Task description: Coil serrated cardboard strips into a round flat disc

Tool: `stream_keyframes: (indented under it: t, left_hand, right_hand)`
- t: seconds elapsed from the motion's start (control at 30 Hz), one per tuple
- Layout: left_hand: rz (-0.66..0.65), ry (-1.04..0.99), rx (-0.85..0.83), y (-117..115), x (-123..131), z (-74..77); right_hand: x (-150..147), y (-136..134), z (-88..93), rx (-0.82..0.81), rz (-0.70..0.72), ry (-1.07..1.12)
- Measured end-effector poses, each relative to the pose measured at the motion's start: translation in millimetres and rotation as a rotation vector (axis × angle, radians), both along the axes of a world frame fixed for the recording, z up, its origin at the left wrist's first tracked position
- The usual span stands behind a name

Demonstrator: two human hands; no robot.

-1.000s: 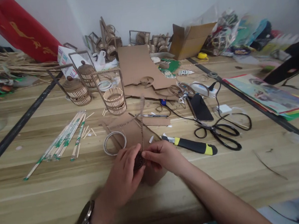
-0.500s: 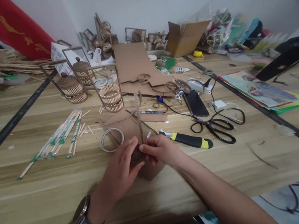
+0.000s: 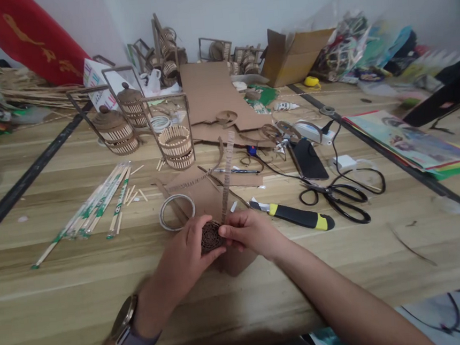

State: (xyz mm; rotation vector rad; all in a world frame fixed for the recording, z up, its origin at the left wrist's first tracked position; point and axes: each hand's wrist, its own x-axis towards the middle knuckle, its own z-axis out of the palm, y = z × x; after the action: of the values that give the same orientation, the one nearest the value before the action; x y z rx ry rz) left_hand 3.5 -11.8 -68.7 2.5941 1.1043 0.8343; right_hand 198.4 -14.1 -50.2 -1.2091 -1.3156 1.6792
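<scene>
Coiled brown corrugated-cardboard disc (image 3: 211,237) sits over a flat brown cardboard sheet (image 3: 205,201) on the pale wooden surface (image 3: 64,297), the left hand (image 3: 177,252) clamped around its rim, seemingly against unwinding; the right hand (image 3: 251,234) pinches a ribbed brown cardboard strip (image 3: 227,178) at the disc's edge, likely for tension.

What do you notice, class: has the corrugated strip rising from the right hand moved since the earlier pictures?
Yes: judged against the pen, the upper part of the corrugated strip has swung toward the picture's right.
</scene>
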Motion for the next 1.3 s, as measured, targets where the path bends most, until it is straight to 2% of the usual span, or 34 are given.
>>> stream_keyframes:
  t: [0.17,0.33,0.43,0.5,0.63,0.77,0.97,1.13,1.2,1.3]
  left_hand:
    - [-0.148,0.139,-0.04,-5.1,2.8,-2.3]
    - [-0.191,0.085,-0.061,-2.9,0.5,-3.3]
    - [-0.179,0.067,-0.036,0.7,-0.8,-1.6]
    - [-0.15,0.045,0.018,2.0,-0.3,-0.6]
    - [-0.018,0.022,0.081,0.4,3.5,-2.7]
    - [0.098,-0.014,0.067,-2.4,7.3,-8.0]
    - [0.024,0.004,0.061,-0.4,6.2,-7.5]
    - [-0.071,0.063,0.01,0.6,2.9,-8.3]
    - [-0.064,0.051,0.018,-0.2,2.8,-8.9]
    - [0.021,0.017,0.046,-2.2,4.1,-9.9]
  right_hand:
    - [10.9,4.0,5.3,0.018,0.066,-0.104]
    - [15.1,4.1,10.1,-0.016,0.118,-0.12]
    - [12.7,3.0,11.1,0.007,0.075,-0.106]
    - [9.2,2.3,9.5,0.019,-0.002,-0.086]
    - [-1.6,0.2,2.3,-0.012,-0.163,-0.014]
    - [-12.2,-3.1,-3.3,-0.076,-0.187,0.05]
    - [-12.8,-4.0,-7.8,-0.061,-0.098,0.016]
    - [-10.9,-3.2,-10.4,-0.026,-0.092,-0.061]
    - [-12.0,-3.3,-10.0,-0.048,-0.117,-0.028]
    - [-14.3,-4.0,-10.0,-0.066,-0.165,0.04]
